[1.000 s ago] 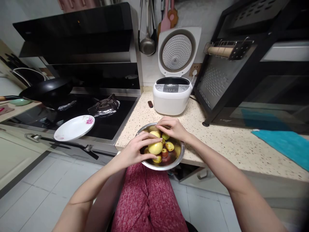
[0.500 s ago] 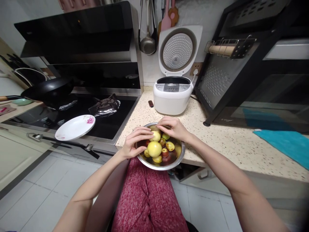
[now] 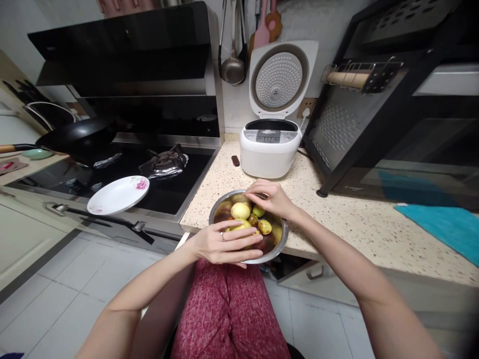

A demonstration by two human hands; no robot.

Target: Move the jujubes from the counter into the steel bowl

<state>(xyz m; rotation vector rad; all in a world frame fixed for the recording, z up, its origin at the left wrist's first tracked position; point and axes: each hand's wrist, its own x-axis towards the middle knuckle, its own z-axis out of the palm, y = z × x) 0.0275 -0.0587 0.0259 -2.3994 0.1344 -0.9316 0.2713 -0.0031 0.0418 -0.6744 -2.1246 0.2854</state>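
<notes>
A metal bowl [image 3: 281, 244] holds several round fruits, or things like fruit, at the counter's front edge above my lap. One pale yellow fruit [image 3: 240, 210] lies toward the back left, and a green one [image 3: 258, 211] is beside it. A yellow piece with brown marks [image 3: 265, 227] lies to the right. My left hand [image 3: 228, 243] is open, its fingers stretched over the bowl's near side and partly covering another yellow fruit [image 3: 241, 226]. At the far rim, my right hand [image 3: 272, 200] has its fingers bent together; what they hold is hidden.
Behind the bowl stands a white rice cooker [image 3: 270, 154] with its lid raised. A small dark red object [image 3: 235, 160] lies beside it. At left, a floral white plate [image 3: 118, 195] overhangs the stove's front, near a black wok [image 3: 78, 137]. A teal cloth [image 3: 445, 227] lies at right.
My left hand has moved from the bowl's left rim toward me and rightward, now covering the nearer fruits. My right hand stays at the far rim.
</notes>
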